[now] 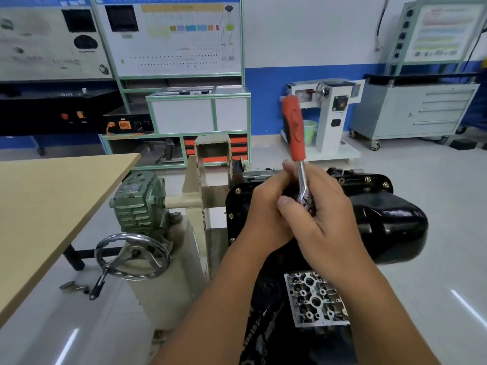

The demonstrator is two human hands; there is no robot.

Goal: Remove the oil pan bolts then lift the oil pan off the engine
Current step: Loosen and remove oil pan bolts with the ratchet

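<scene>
Both hands, left and right, grip the ratchet above the oil pan, hiding its middle; handwheel and table left of it

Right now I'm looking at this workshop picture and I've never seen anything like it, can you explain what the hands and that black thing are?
The picture comes from a camera worn on the person's head, looking down at their own hands. The shiny black part is the oil pan, bolted onto an engine held in a stand; small bolts ring its edge. Both hands hold a ratchet wrench with a red handle: the right hand grips its metal shaft, the left hand is at its head. The handwheel on the left belongs to the stand.
</scene>
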